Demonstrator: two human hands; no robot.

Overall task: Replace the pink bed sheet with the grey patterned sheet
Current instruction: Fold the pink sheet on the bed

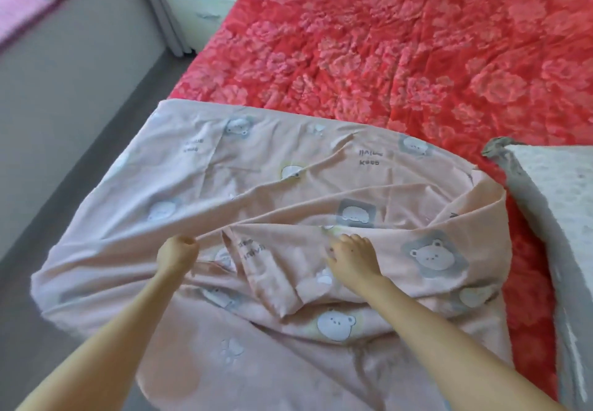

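"So, far left first. Where is the cloth?" the first observer asks.

"The pink sheet (256,169) is off most of the bed and heaped on the near left corner," the second replies. "Its left edge droops over the side toward the floor (64,96). The red floral cover (401,41) lies bare beyond it."

"Hands?"

"Left hand (178,251): clenched on a ridge of the pink sheet, cloth drawn taut from the fist up and to the right. Right hand (351,258): palm down on the heap, fingers spread and touching cloth. No fold is seen inside them."

"How will it handle?"

"Judged light, thin and limp. It creases freely and will not hold a shape. Probably drags a little on the textured red cover rather than sliding. Not fragile, but a one-point pull only raises a ridge, as the fist shows."

"Best hold?"

"Likely the hem or corners, one per hand, well apart. Or scoop the whole heap with both arms. The near corners are hidden under the folds, so they would have to be found by feel."

"Far right?"

"A grey-edged bundle (552,205), pale and speckled, lies on the red cover just beside the pink heap. It may be the grey patterned sheet or a pillow; cannot tell. It looks thicker and heavier."
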